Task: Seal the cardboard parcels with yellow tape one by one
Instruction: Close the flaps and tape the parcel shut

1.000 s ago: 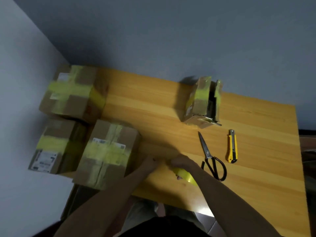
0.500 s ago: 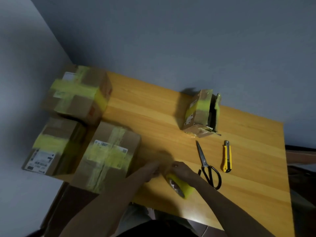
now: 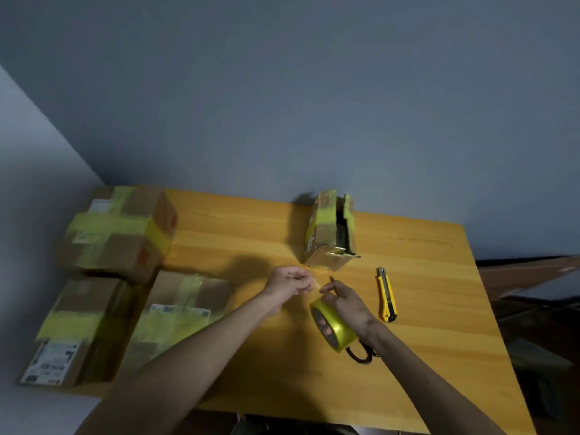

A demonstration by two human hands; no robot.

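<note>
Head view: right hand point(image 3: 348, 304) grips the yellow tape roll point(image 3: 335, 324), fingers through its core. Left hand point(image 3: 288, 285), just left of the roll, pinches its free end.

The scissors point(image 3: 361, 355) lie mostly hidden under the right hand point(image 3: 348, 304) and the yellow tape roll point(image 3: 337, 324) it grips; only the blade tip and the dark handle loops show. That hand's fingers vanish into the roll's core. The tape end point(image 3: 317, 286) pinched by the left hand point(image 3: 287, 285) is a thin pale smear, its edges too blurred to trace. Both forearms are cut off by the near edge. The label point(image 3: 50, 361) on the near left parcel point(image 3: 78, 309) is too small to read. The small parcel point(image 3: 328, 233) gapes open at the far side, its inside too dark to make out.
</note>
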